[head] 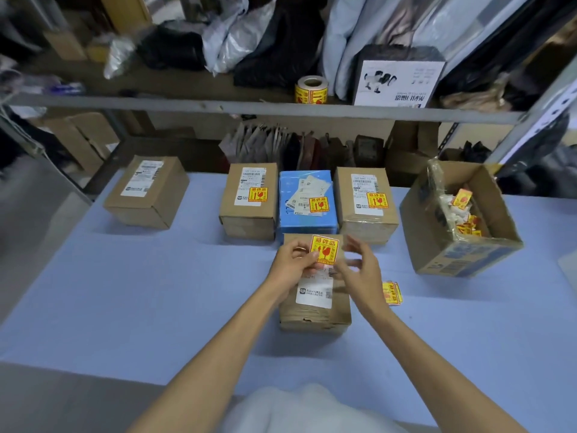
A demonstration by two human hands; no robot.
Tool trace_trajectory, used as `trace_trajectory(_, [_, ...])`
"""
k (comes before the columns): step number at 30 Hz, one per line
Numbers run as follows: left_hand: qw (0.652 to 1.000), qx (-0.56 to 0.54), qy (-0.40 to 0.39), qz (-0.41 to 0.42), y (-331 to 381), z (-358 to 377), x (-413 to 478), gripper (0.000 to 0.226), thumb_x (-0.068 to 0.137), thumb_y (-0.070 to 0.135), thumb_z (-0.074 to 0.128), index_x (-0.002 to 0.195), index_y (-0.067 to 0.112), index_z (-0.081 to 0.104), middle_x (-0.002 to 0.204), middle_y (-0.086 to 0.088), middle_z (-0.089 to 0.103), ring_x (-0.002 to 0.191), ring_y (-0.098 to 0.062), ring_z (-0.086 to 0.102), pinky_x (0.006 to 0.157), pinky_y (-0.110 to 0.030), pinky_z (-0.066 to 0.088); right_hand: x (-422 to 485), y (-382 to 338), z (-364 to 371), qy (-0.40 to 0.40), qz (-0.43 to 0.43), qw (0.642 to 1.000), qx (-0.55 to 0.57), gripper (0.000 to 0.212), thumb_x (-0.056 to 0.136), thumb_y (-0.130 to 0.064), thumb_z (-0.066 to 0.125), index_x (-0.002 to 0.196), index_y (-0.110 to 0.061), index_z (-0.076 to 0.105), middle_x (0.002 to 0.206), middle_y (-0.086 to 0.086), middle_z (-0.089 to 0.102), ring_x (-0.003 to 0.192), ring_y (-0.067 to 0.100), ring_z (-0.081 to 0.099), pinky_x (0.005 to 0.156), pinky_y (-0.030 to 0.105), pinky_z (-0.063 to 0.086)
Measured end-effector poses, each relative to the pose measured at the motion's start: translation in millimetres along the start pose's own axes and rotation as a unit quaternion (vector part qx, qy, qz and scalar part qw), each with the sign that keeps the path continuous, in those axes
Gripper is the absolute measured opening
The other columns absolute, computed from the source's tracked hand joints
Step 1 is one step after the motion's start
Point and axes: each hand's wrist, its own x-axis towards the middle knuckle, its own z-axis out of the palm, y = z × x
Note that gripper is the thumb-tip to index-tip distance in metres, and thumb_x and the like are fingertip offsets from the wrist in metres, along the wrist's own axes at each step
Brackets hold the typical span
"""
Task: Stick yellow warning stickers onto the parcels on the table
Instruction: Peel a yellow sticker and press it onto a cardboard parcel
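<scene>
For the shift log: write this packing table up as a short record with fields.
stickered: centre-left brown parcel, blue parcel, right brown parcel
no sticker seen: far-left brown parcel, near parcel
left hand: pinches a yellow sticker above the near parcel
right hand: beside the sticker, blurred, grip unclear
spare stickers: on the table, right of the near parcel
open carton: far right, holds sticker scraps
sticker roll: on the shelf

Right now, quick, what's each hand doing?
Left hand: pinches a yellow sticker.
Right hand: blurred beside the sticker; cannot tell whether it holds anything.
</scene>
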Motion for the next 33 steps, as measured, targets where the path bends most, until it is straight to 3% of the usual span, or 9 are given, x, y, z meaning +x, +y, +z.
trace_trajectory(2, [1.0,-0.005,-0.013,-0.005,-0.5,-2.4,0.4,0.009,0.09,0.006,0.063,0.089,0.011,0.056,0.096,-0.01,0.071,0.075,-0.02,0.073,0.07,-0.026,0.059,7.6,-8.0,2.0,-0.036,0.058,0.995,0.076,0.028,0.088,-0.008,0.065,0.115,-0.013,0.06,0.105,0.009,0.068,0.087,0.022,0.069,0.067,0.032,0.061])
trace_trajectory(6, [0.998,0.056,-0.006,0.0,1.5,-6.8,3.7,0.009,0.09,0.013,0.065,0.096,0.009,0.059,0.097,-0.009,0.071,0.078,-0.019,0.072,0.077,-0.034,0.06,15.1,-13.9,5.2,-0.038,0.034,0.998,0.039,0.006,0.089,-0.008,0.065,0.092,-0.012,0.068,0.088,0.007,0.071,0.076,0.019,0.067,0.056,0.018,0.054])
trace_trajectory(9, [0.994,0.102,0.03,0.036,5.7,-13.3,8.1,0.007,0.091,0.022,0.063,0.097,0.019,0.062,0.102,-0.008,0.068,0.087,-0.017,0.069,0.079,-0.033,0.059,19.0,-13.3,6.8,-0.064,0.04,0.997,0.031,0.005,0.09,-0.007,0.063,0.09,-0.01,0.067,0.085,0.007,0.071,0.067,0.01,0.065,0.056,0.018,0.053])
trace_trajectory(13, [0.993,0.105,0.03,0.045,10.7,-18.7,8.2,0.005,0.091,0.019,0.063,0.095,0.016,0.063,0.091,-0.002,0.068,0.073,-0.012,0.069,0.073,-0.028,0.059,20.5,-12.6,10.6,-0.068,0.038,0.996,0.033,0.006,0.09,-0.007,0.062,0.091,-0.011,0.067,0.085,0.005,0.071,0.072,0.01,0.067,0.06,0.02,0.055])
trace_trajectory(17, [0.993,0.108,0.023,0.027,7.9,-18.4,5.0,0.006,0.089,0.014,0.066,0.093,0.011,0.063,0.088,-0.005,0.07,0.072,-0.019,0.073,0.071,-0.029,0.06,20.9,-6.9,13.0,-0.034,0.056,0.998,0.021,0.007,0.092,-0.013,0.061,0.09,-0.013,0.068,0.086,0.003,0.071,0.079,0.014,0.068,0.063,0.024,0.056])
trace_trajectory(22, [0.993,0.114,-0.003,0.01,6.6,-18.3,3.6,0.004,0.089,0.011,0.064,0.09,0.01,0.068,0.082,-0.01,0.074,0.069,-0.015,0.072,0.069,-0.026,0.06,23.4,0.1,8.3,-0.019,0.062,0.998,0.0,0.012,0.095,-0.017,0.058,0.088,-0.011,0.067,0.076,0.008,0.071,0.051,0.01,0.057,0.047,0.019,0.045])
trace_trajectory(25, [0.99,0.141,-0.015,0.006,7.5,-19.5,3.2,0.004,0.089,0.013,0.066,0.09,0.011,0.069,0.081,-0.007,0.074,0.07,-0.014,0.072,0.066,-0.023,0.059,24.7,0.8,5.5,-0.021,0.057,0.998,-0.018,0.012,0.095,-0.016,0.058,0.087,-0.012,0.067,0.075,0.008,0.071,0.046,0.006,0.056,0.045,0.018,0.044])
trace_trajectory(29, [0.989,0.144,-0.017,0.01,8.0,-24.8,1.9,0.01,0.087,0.019,0.069,0.093,0.011,0.07,0.082,-0.005,0.074,0.07,-0.013,0.072,0.064,-0.022,0.057,25.0,-4.9,4.2,-0.023,0.049,0.999,-0.009,0.014,0.095,-0.012,0.056,0.085,-0.013,0.065,0.077,0.004,0.069,0.052,-0.002,0.06,0.045,0.01,0.042])
trace_trajectory(33, [0.988,0.156,-0.015,0.013,8.5,-26.2,1.1,0.011,0.087,0.024,0.068,0.092,0.015,0.07,0.083,0.0,0.075,0.07,-0.008,0.07,0.061,-0.02,0.055,25.5,-6.0,5.1,-0.028,0.045,0.998,-0.02,0.011,0.095,-0.014,0.057,0.089,-0.014,0.066,0.084,0.002,0.07,0.071,0.009,0.066,0.049,0.01,0.045])
